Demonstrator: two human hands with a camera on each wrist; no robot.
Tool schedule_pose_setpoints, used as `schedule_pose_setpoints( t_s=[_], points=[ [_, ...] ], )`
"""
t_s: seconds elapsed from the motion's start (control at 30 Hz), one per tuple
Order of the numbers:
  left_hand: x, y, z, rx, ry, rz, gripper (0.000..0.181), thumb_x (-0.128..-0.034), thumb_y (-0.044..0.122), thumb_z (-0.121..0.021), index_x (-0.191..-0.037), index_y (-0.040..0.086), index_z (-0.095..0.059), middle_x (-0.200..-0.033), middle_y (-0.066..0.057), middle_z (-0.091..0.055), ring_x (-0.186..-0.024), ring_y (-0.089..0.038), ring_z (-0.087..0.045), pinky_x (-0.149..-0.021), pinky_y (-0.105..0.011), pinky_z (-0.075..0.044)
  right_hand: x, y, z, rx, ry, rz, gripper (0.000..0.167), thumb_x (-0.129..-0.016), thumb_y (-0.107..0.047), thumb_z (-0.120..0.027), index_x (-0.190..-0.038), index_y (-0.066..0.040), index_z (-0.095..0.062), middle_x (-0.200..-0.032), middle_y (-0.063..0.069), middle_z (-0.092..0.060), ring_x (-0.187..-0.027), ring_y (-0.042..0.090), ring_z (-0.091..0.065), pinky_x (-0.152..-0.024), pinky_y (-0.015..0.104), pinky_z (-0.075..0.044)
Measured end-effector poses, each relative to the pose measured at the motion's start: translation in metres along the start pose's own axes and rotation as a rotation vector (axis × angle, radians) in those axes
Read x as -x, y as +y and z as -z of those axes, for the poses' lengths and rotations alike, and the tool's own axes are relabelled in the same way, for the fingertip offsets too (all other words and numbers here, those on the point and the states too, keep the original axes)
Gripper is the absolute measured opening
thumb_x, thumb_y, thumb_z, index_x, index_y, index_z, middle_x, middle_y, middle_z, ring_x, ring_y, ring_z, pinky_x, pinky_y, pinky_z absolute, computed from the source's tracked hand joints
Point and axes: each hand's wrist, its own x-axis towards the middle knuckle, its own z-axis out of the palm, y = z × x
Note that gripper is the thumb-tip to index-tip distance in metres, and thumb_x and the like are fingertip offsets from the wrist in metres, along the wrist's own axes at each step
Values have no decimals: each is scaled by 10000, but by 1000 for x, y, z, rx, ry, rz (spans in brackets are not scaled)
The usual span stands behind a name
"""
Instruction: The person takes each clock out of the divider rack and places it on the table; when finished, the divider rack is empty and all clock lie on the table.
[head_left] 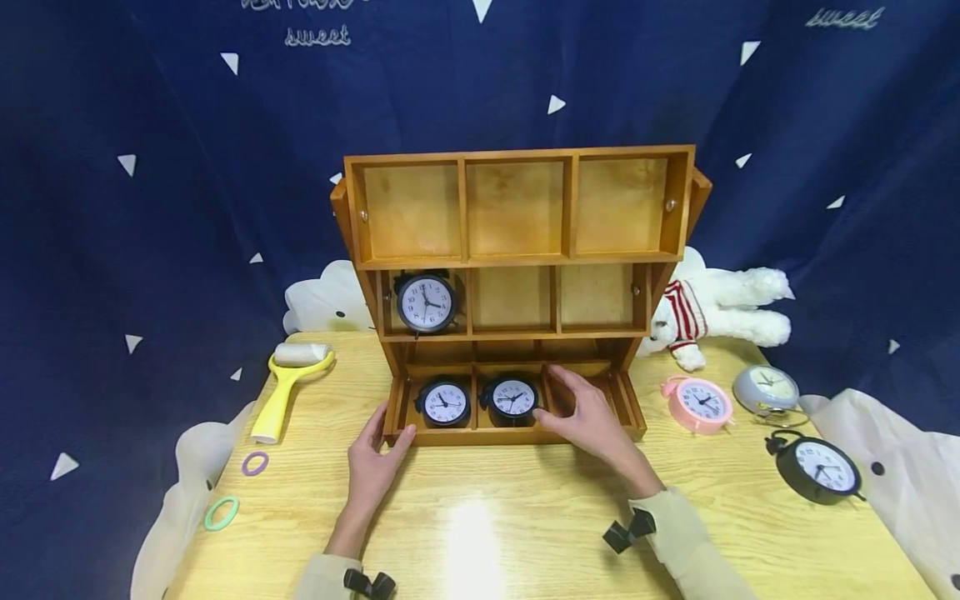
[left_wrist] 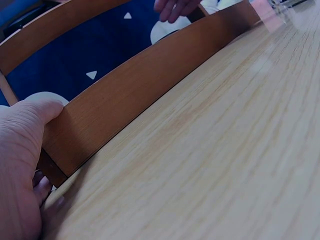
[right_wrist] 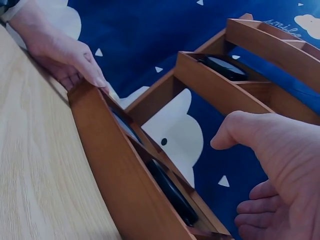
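Observation:
A tiered wooden shelf stands on the table, each tier split into three compartments. My left hand grips the bottom tier's front left corner, thumb over the front board and fingers round the side. Above the bottom right compartment hovers my right hand, thumb and fingers spread with nothing between them. Its thumb is close to the black alarm clock lying in the bottom middle compartment. Another black alarm clock lies in the bottom left compartment, and a third black alarm clock sits in the middle tier's left compartment.
Right of the shelf are a pink alarm clock, a grey clock and a black twin-bell clock. At left lie a yellow lint roller, a purple ring and a green ring. A white plush toy lies behind.

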Motion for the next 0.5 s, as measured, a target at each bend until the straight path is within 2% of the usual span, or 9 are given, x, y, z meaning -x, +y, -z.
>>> schedule_pose_setpoints(
  t_s=[0.17,0.37,0.43,0.5],
  points=[
    [0,-1,0,-15,4,0,741,-908,209,-846,-1525,-3,-497,-1511,-243,-531,-1405,-367,-519,-1132,-320,-424,-7,-3,-9,-21,-55,-17,826,-833,-303,-840,-1487,69,-501,-1461,257,-580,-1356,426,-549,-1129,580,-479],
    [0,-1,-1,-4,6,-8,726,-909,209,-845,-1517,-2,-509,-1507,-243,-535,-1398,-362,-525,-1093,-171,-426,-17,-3,-19,-52,-75,-30,841,-815,-275,-847,-1471,111,-490,-1426,307,-584,-1314,455,-573,-1098,580,-508],
    [0,-1,0,-4,7,-10,724,-909,211,-845,-1515,-1,-511,-1502,-244,-539,-1394,-362,-529,-1087,-161,-426,-20,-1,-23,-48,-81,-33,845,-807,-266,-853,-1464,122,-490,-1425,315,-581,-1305,454,-578,-1097,572,-511],
    [0,-1,0,-8,5,-9,726,-908,213,-846,-1516,0,-511,-1498,-245,-543,-1392,-362,-531,-1099,-203,-433,-22,0,-27,-33,-89,-50,859,-799,-274,-862,-1465,120,-489,-1438,307,-574,-1305,446,-578,-1095,562,-517]
  ],
)
